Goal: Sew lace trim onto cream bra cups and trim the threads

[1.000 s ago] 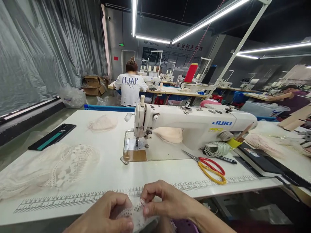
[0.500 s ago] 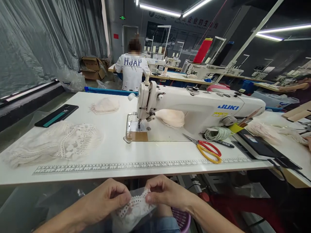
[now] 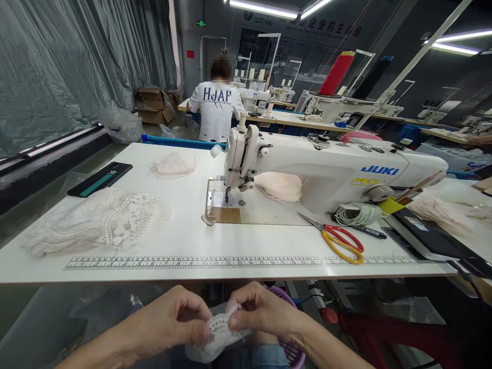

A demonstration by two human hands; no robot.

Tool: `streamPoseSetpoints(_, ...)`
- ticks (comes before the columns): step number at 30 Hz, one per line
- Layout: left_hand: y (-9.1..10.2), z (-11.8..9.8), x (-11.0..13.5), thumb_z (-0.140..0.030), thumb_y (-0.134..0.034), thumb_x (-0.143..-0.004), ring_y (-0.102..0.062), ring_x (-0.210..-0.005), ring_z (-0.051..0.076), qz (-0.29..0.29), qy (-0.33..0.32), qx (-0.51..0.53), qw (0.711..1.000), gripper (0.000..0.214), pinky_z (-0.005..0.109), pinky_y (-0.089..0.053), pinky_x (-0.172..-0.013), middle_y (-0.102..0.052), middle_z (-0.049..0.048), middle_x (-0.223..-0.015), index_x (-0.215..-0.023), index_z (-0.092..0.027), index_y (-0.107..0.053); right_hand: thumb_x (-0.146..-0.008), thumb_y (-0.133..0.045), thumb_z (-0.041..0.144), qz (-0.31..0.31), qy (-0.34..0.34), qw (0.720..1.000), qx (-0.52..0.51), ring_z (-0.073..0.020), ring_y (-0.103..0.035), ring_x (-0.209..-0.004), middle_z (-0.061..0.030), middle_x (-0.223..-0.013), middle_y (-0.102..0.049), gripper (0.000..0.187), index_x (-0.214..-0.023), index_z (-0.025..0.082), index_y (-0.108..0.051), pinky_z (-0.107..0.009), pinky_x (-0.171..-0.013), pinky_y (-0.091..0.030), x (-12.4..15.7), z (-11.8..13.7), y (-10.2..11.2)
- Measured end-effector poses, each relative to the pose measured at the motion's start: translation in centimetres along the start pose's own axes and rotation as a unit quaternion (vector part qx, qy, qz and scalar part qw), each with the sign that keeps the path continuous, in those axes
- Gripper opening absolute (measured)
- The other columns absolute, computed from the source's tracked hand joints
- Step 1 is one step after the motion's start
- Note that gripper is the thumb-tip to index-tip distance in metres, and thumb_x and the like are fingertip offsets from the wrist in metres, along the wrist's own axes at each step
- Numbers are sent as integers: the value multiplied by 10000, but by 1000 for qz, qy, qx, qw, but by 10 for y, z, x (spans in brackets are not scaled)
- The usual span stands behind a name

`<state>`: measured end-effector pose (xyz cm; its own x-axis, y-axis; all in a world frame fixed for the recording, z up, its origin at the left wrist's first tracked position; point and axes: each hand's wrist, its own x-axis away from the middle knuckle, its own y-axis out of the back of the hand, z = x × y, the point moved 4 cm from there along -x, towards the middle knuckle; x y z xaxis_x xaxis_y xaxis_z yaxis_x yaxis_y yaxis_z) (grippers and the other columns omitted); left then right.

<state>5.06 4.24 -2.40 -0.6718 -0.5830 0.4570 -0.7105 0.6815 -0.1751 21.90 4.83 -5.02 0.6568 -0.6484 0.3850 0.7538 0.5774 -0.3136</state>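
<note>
Below the table's front edge, over my lap, I hold a small piece of white lace fabric (image 3: 219, 333) with a scalloped, holed edging. My left hand (image 3: 184, 320) pinches the edging on its left side. My right hand (image 3: 253, 312) grips the same edging a short way to the right, thumb on top. The sheer cloth hangs down between and below both hands. On the table (image 3: 184, 241) beyond stands a white sewing machine (image 3: 330, 159). A heap of cream lace pieces (image 3: 111, 220) lies to the left.
Scissors with red and yellow handles (image 3: 342, 243) lie right of the machine, by a coil of pale cord (image 3: 357, 212). A phone-like dark slab (image 3: 100, 179) and pale pink fabric (image 3: 175, 165) lie at the back left. A purple basket (image 3: 294, 353) stands below. A co-worker (image 3: 219, 107) sits ahead.
The camera view has turned slightly left, so the scene sits further right. My hands still pinch the lace edging, which is now more bunched, with less of it showing between my fingers.
</note>
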Motion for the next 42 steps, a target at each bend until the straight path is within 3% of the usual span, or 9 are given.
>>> streamPoseSetpoints(3,-1,6,-3,-396,-791,-590,-399,-581,101,-11,13,9,1000,329,194,-295,-544,-520,-30,-583,-741,-115,-709,-570,-822,420,5,-1,1000,-5,-80,-489,-540,3,-615,-597,371,-698,96,-695,-223,-575,-380,0,-1,1)
streamPoseSetpoints(9,5,11,-7,-303,-737,-617,-442,-594,116,-48,-1,-6,999,198,208,-326,-550,-542,-18,-601,-691,-119,-737,-569,-824,416,-1,3,1000,-2,-80,-478,-555,2,-614,-589,362,-670,95,-692,-222,-584,-368,-2,-3,4)
streamPoseSetpoints(16,5,7,-4,-325,-732,-645,-391,-581,102,-40,-3,-36,999,218,194,-291,-528,-508,-32,-593,-722,-122,-721,-594,-810,429,6,10,1000,21,-104,-485,-612,10,-624,-554,355,-698,108,-702,-231,-610,-362,-5,1,1)
streamPoseSetpoints(23,5,0,-7,-361,-697,-678,-417,-578,116,-76,-23,-73,994,256,210,-296,-532,-497,-19,-597,-652,-107,-712,-639,-778,450,9,29,999,25,-90,-467,-585,6,-633,-552,370,-680,98,-674,-214,-560,-338,-6,2,2)
streamPoseSetpoints(29,7,6,-2,-523,-575,-800,-277,-563,100,-40,-16,-64,997,445,223,-194,-508,-344,-53,-555,-590,-130,-573,-648,-771,447,6,10,1000,14,-97,-467,-609,2,-646,-544,368,-690,96,-670,-226,-587,-343,-7,0,4)
streamPoseSetpoints(32,5,9,-2,-560,-550,-806,-291,-583,105,-22,-15,-46,999,468,225,-196,-518,-365,-45,-587,-635,-125,-573,-649,-767,464,7,10,1000,13,-97,-470,-607,-1,-651,-545,388,-695,92,-666,-226,-584,-343,-8,-3,4)
streamPoseSetpoints(37,6,13,-4,-484,-692,-689,-392,-639,131,-40,11,-58,997,369,218,-280,-573,-462,-28,-626,-690,-120,-630,-655,-764,462,12,10,1000,18,-76,-443,-559,16,-622,-531,384,-692,96,-656,-210,-540,-320,-8,-5,2)
streamPoseSetpoints(42,7,12,-3,-387,-676,-699,-419,-630,122,-61,19,-91,994,245,199,-318,-576,-491,-36,-640,-680,-143,-669,-677,-754,442,17,19,999,28,-80,-449,-575,7,-640,-532,372,-698,87,-649,-209,-545,-328,-7,-4,2)
